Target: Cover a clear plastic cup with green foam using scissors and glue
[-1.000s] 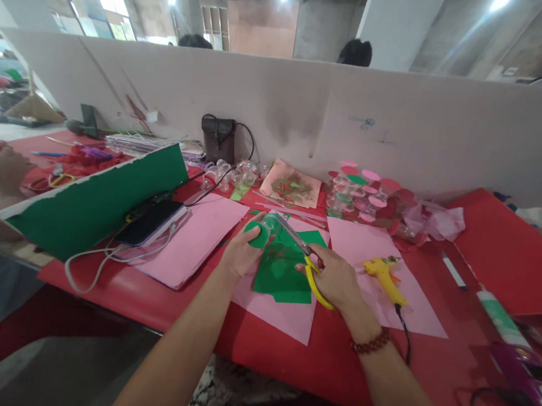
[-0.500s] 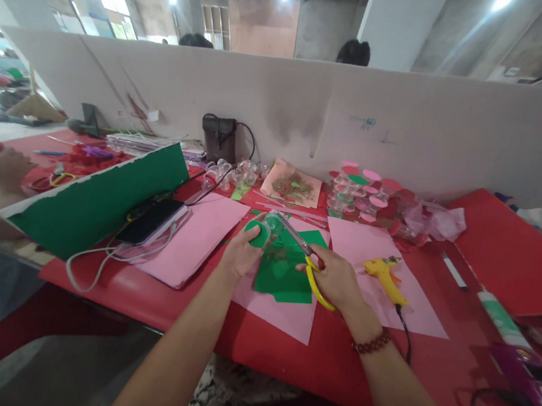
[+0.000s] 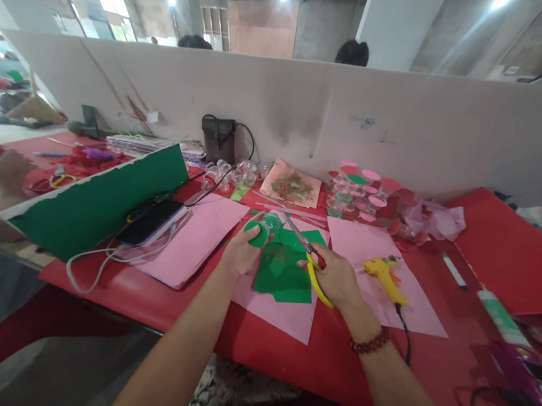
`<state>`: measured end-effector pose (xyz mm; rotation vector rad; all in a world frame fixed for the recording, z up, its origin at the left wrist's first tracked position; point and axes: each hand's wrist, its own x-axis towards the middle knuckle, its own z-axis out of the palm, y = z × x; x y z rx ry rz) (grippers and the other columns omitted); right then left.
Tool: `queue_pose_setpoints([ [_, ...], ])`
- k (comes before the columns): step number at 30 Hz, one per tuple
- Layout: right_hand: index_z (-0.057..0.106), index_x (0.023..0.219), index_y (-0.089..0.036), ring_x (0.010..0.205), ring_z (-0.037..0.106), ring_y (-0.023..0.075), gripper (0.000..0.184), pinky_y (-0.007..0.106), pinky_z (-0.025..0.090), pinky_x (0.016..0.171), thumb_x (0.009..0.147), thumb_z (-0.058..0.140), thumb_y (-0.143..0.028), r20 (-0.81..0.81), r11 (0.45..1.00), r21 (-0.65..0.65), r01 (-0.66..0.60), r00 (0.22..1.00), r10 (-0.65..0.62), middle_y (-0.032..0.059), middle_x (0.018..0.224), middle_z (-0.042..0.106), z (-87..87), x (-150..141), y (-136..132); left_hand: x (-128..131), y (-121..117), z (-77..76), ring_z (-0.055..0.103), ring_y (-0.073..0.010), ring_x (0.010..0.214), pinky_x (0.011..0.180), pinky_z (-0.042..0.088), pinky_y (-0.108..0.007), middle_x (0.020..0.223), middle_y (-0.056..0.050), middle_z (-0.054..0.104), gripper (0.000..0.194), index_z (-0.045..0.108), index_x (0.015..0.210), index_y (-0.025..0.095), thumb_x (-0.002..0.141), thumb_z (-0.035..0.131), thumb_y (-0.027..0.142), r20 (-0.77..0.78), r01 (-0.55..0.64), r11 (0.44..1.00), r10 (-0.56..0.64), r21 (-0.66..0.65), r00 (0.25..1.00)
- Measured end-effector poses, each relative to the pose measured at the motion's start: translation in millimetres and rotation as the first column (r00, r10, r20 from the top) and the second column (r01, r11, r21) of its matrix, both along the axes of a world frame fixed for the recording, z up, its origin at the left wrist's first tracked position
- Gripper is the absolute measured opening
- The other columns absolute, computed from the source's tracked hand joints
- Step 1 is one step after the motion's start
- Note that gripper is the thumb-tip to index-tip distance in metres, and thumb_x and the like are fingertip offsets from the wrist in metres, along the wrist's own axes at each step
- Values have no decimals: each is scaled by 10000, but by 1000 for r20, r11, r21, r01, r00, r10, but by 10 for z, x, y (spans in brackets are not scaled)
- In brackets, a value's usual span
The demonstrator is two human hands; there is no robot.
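My left hand (image 3: 241,250) is closed round a small clear plastic cup piece (image 3: 272,223) with green discs on its ends. My right hand (image 3: 334,276) grips scissors (image 3: 312,267) with yellow handles. Their blades point up and left, and the tips are close beside the far green end of the cup piece; whether they touch it I cannot tell. Below both hands, green sheets (image 3: 286,274) lie on a pink sheet (image 3: 298,325). To the right of my right hand, a yellow glue gun (image 3: 384,276) rests on another pink sheet (image 3: 423,314).
Behind my hands stand a cluster of disc-topped clear cups (image 3: 362,191) and a scrap-covered sheet (image 3: 290,185). At left are a phone (image 3: 150,222) on stacked pink paper, a green board (image 3: 103,199) and another person's hands (image 3: 5,170). A marker (image 3: 454,271) and a red board (image 3: 512,252) are right.
The scissors' tips have shifted slightly to the right, away from the green end of the cup piece, which has turned a little in my left hand. The rest looks much the same.
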<state>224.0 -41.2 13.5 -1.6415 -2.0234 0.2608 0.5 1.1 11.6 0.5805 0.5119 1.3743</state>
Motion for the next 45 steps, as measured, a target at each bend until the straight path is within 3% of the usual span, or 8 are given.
queue_pose_setpoints([
  [13,604,1195,-267,870,672,216,368,286,436,669,901,579,-488,87,1000,-16,24,996,-23,55,1039,717,-35,7,-8,-22,9,-59,692,-178,950,909,510,-319,1070,-62,732,535,632,1250,205,726,738,187,-67,84,995,-80,53,995],
  [33,671,1089,-274,779,676,200,259,266,438,648,902,571,-424,16,997,-1,-75,997,75,34,902,738,-49,70,28,-65,1,-32,686,-172,947,916,498,-312,1051,-41,732,630,580,1323,225,717,751,204,-85,58,996,-52,71,995],
  [45,609,1201,-262,830,664,213,388,287,424,661,886,583,-487,107,999,5,49,993,-49,51,1004,702,-23,13,-13,-69,0,-27,681,-191,963,896,502,-330,1049,-43,722,722,514,1390,252,714,765,203,-82,86,992,-78,95,994],
])
